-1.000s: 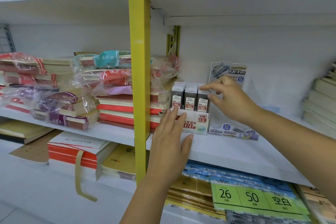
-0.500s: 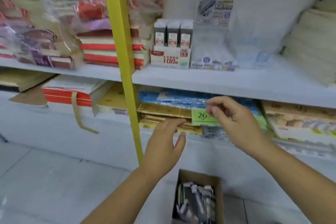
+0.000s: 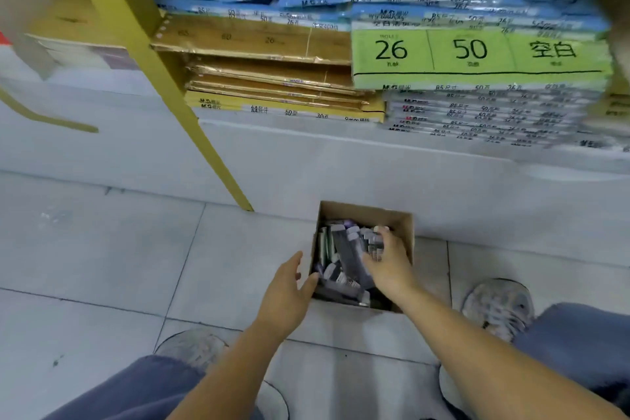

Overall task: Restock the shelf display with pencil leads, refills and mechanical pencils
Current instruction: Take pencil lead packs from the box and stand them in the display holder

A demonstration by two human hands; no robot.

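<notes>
Cardboard box (image 3: 406, 227), on floor: loose lead cases (image 3: 344, 259). Right hand (image 3: 387, 264) inside, fingers apparently curled round several cases. Left hand (image 3: 289, 286) open-fingered, at box wall. Step: fetching stock. Next: firm grip, lift shelfward.

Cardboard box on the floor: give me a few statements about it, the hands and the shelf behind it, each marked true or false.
1. The cardboard box stands on the tiled floor in front of the shelf. True.
2. The box is empty. False: it is filled with small packs.
3. The right hand reaches into the box, fingers on the packs. True.
4. The left hand is inside the box too. False: it is outside, beside the left wall, fingers relaxed.
5. The green label on the shelf reads 30 and 80. False: it reads 26 and 50.
</notes>
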